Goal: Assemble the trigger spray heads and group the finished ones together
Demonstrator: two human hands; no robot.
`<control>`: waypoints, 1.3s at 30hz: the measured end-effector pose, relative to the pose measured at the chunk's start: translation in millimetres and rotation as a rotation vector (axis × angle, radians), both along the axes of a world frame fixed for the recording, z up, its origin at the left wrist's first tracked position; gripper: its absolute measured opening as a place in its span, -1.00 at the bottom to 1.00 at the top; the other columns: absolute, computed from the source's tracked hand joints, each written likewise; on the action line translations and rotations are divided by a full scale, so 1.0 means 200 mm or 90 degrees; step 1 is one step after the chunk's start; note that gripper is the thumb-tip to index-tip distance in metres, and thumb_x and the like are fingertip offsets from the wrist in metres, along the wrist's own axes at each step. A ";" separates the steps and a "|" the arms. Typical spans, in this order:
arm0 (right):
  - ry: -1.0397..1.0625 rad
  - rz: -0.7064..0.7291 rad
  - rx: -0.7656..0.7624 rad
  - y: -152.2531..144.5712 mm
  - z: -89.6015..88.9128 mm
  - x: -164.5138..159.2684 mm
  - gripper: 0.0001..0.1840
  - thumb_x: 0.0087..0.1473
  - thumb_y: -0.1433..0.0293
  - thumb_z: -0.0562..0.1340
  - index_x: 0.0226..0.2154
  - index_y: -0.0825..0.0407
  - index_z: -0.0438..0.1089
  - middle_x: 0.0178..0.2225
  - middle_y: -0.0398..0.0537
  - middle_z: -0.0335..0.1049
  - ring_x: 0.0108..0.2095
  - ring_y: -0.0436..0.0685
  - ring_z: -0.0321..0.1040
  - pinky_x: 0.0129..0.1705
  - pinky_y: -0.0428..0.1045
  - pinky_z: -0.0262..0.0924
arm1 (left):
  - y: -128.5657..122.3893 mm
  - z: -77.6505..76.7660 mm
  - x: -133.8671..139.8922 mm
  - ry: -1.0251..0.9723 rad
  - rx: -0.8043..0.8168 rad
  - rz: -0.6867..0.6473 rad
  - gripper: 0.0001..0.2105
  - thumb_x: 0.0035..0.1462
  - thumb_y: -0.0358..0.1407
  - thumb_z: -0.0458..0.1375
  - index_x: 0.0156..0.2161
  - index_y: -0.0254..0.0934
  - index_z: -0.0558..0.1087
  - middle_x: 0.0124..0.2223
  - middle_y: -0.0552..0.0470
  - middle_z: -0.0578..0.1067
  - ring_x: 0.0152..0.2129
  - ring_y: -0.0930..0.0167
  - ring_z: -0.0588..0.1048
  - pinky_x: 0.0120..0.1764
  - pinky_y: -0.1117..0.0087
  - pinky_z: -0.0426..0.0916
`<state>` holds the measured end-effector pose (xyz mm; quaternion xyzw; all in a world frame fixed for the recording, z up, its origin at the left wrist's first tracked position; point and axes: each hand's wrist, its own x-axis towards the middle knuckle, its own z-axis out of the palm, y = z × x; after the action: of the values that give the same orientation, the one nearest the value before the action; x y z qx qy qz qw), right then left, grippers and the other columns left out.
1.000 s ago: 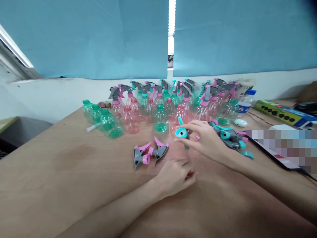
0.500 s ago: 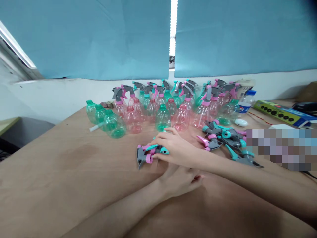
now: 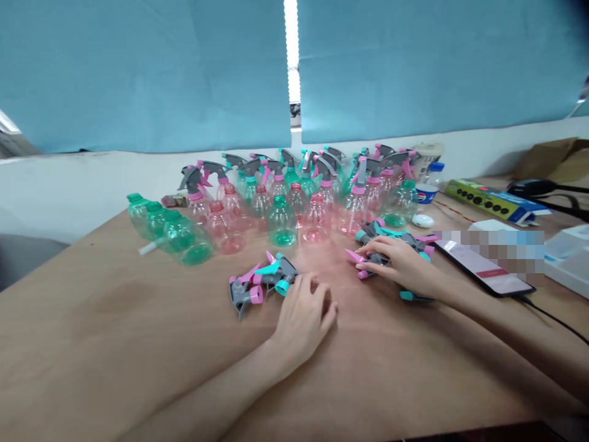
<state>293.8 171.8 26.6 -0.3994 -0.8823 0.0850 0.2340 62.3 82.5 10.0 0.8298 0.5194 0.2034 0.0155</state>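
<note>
My left hand (image 3: 304, 319) rests low over the wooden table, fingers loosely bent and apart, with none of the spray heads visibly in it. Beside its fingertips lies a small pile: a grey spray head with a teal collar (image 3: 282, 286) and a grey one with a pink collar (image 3: 255, 295). Over a second pile on the right, my right hand (image 3: 402, 265) has thumb and fingers around a grey spray head with a pink trigger (image 3: 354, 256). Its palm hides part of that pile, where a teal-trimmed spray head (image 3: 368, 231) shows behind.
Open-necked bottles, green (image 3: 282, 224) and pink (image 3: 316, 221), stand behind the piles. Several bottles with spray heads fill the back row. More green bottles (image 3: 178, 230) stand left. At right are a phone (image 3: 488, 270) with a cable, a white oval object (image 3: 423, 221) and a green box (image 3: 488, 201).
My right hand has moved from the left pile to the right one and closed around a spray head. My left hand has shifted slightly left. The view has turned right.
</note>
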 end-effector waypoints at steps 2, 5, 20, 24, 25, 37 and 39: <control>-0.006 -0.023 0.019 -0.01 -0.03 0.02 -0.65 0.17 0.11 0.10 -0.17 -0.03 0.42 -0.15 0.03 0.42 -0.11 0.23 0.33 -0.08 0.14 0.13 | 0.00 0.00 0.00 0.012 -0.005 0.072 -0.80 0.17 -0.27 0.08 -0.13 -0.30 0.36 0.02 -0.20 0.32 -0.07 0.15 0.32 -0.06 0.07 0.29; 0.009 -0.094 0.069 0.00 -0.04 0.01 -0.64 0.17 0.10 0.10 -0.23 0.00 0.43 -0.20 0.02 0.44 -0.15 0.23 0.34 -0.11 0.12 0.12 | 0.01 -0.01 -0.01 0.027 -0.002 0.151 -0.69 0.17 -0.21 0.08 -0.02 -0.30 0.33 0.13 -0.26 0.24 0.05 0.05 0.24 -0.04 -0.03 0.26; -0.252 -0.348 0.088 0.08 -0.06 -0.03 -0.44 0.08 -0.02 0.11 -0.64 0.04 0.44 -0.52 0.19 0.42 -0.41 0.32 0.36 -0.51 0.02 -0.04 | -0.15 0.00 0.07 -0.017 -0.033 -0.064 -0.72 0.11 -0.40 0.10 -0.04 -0.29 0.32 0.18 -0.29 0.19 0.15 0.06 0.17 0.12 -0.18 0.05; -0.189 -0.247 0.006 0.10 -0.05 -0.07 -0.55 0.05 0.04 0.17 -0.61 0.02 0.44 -0.57 0.05 0.41 -0.48 0.22 0.36 -0.52 0.00 -0.01 | -0.13 -0.01 0.05 -0.154 -0.069 -0.087 -0.79 0.11 -0.46 0.08 -0.12 -0.28 0.32 0.07 -0.17 0.29 0.03 0.22 0.32 0.04 0.10 0.28; -0.169 -0.222 -0.008 0.09 -0.05 -0.08 -0.59 0.04 0.06 0.19 -0.58 0.02 0.45 -0.57 0.01 0.41 -0.47 0.21 0.36 -0.50 -0.01 0.02 | -0.12 0.00 0.04 -0.191 -0.080 -0.094 -0.80 0.10 -0.48 0.07 -0.14 -0.27 0.31 0.04 -0.14 0.31 -0.01 0.27 0.35 0.01 0.17 0.32; 0.247 0.012 -0.043 -0.20 -0.08 -0.23 -0.77 0.04 0.29 0.25 -0.21 0.02 0.38 -0.31 -0.06 0.49 -0.39 0.09 0.40 -0.34 -0.02 0.29 | 0.00 0.03 -0.05 -0.357 0.000 -0.028 -0.92 0.23 -0.35 0.01 -0.24 -0.26 0.34 -0.28 0.04 0.44 -0.31 0.39 0.42 -0.19 0.32 0.34; 0.264 0.051 -0.055 -0.24 -0.09 -0.25 -0.78 0.06 0.32 0.24 -0.20 0.01 0.38 -0.27 -0.04 0.48 -0.31 0.12 0.42 -0.26 0.01 0.31 | -0.01 0.04 -0.04 -0.360 0.010 -0.060 -0.93 0.21 -0.35 0.02 -0.24 -0.27 0.34 -0.28 0.03 0.42 -0.31 0.39 0.41 -0.21 0.34 0.34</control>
<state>243.6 124.1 8.7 -0.3473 -0.8262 0.2120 0.3896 53.6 81.5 17.4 0.7636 0.4536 0.4296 0.1631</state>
